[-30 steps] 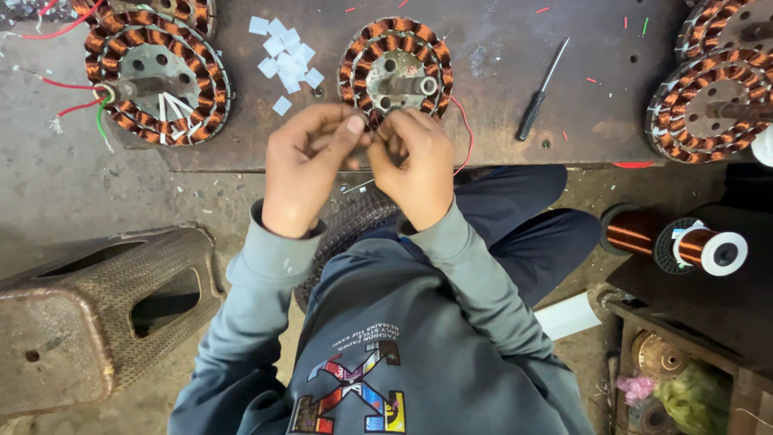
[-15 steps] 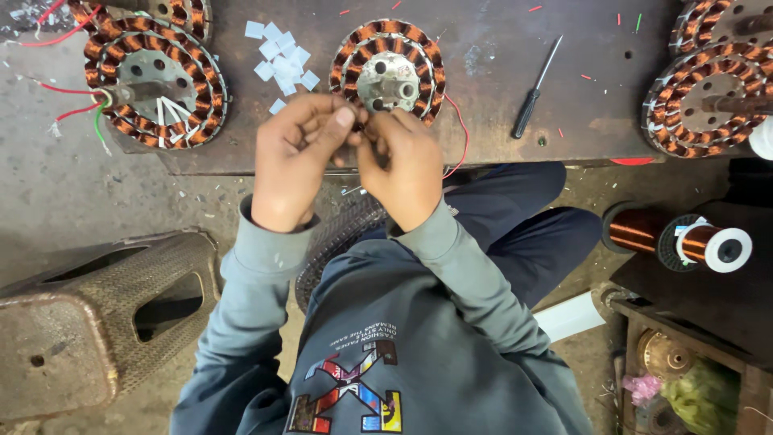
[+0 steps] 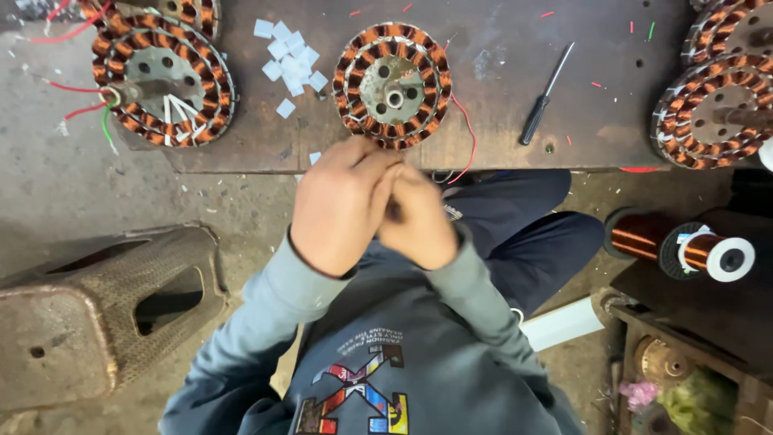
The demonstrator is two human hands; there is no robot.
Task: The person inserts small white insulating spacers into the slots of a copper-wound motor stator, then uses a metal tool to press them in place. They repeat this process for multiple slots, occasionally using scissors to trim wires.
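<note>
A: Nearest the camera is the grey sleeve and printed sweatshirt of the person, and just past it the left hand and right hand are pressed together, fingers curled inward.

B: Are they gripping something?

A: Both are closed, but on what cannot be told; whatever sits between the fingertips is hidden and blurred. It looks like fine work right at the near edge of the workbench.

B: And the thing being worked on?

A: The copper-wound coil ring lies flat on the bench just beyond the fingertips, nearly touching them, with a thin red wire looping off its right side toward the hands.

B: What could go wrong there?

A: Judging by how close the hands are, a hard tug on a lead could snap the thin wire or drag the ring off the bench edge.

B: Anything else nearby?

A: Well to the right of the hands sits a spool of copper wire. Beyond and right lies a screwdriver. Beyond and left are small white paper squares, then a second coil ring. A stray elbow could scatter the squares.
</note>
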